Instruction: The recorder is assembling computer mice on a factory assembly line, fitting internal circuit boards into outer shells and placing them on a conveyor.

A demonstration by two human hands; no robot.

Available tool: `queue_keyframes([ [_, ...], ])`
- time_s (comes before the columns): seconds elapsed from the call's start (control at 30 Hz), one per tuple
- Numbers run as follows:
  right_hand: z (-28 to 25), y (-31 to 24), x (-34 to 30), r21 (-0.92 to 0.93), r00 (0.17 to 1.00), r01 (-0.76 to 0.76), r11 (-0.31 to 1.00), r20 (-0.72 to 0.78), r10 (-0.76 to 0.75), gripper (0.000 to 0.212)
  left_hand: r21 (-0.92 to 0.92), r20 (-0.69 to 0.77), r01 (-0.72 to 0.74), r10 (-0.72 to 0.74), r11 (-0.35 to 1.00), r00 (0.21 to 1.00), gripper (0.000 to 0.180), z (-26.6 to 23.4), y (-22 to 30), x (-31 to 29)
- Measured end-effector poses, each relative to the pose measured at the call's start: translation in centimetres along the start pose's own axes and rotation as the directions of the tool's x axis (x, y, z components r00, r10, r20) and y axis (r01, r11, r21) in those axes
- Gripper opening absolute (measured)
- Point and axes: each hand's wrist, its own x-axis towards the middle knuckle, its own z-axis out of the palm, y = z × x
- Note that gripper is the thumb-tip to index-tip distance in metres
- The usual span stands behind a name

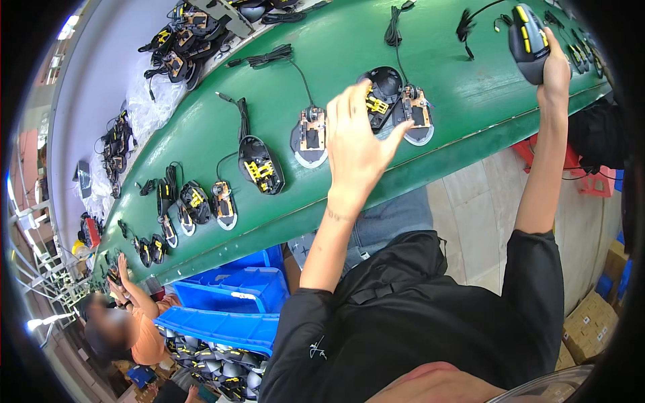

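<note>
In my right hand (556,70) is a black computer mouse with yellow side buttons (528,37), held up at the far right with its cable hanging by it. My left hand (356,144) hovers over the green work surface, fingers stretched out and thumb apart. Beside its fingertips lies an upturned black mouse shell with yellow inner parts (386,84); whether they touch it I cannot tell. A mouse base with an exposed circuit board (418,114) lies near my thumb. Left of my fingers rests another mouse base (310,141), its cable bundled behind it.
Along the green surface (201,127) lie several opened mice, including a shell with yellow parts (261,166). Piled mouse parts (188,40) sit on the far ledge. Blue bins (232,292) stand at lower left. A person in orange (149,339) works farther left.
</note>
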Motion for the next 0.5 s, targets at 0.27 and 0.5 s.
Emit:
queue_keyframes([
  [0.27,-4.4,13.3,5.2,-0.896,0.991,0.009,0.444,-0.050,-0.121,0.055,-0.058,0.158,0.110,-0.100,0.992,0.982,0.086,2.0,-2.5,0.9],
  [0.5,-1.8,11.1,-0.3,-0.862,0.820,0.405,0.305,0.195,-0.539,0.046,-0.230,0.022,-0.029,0.035,0.973,0.999,0.088,-1.2,-1.9,-0.2],
])
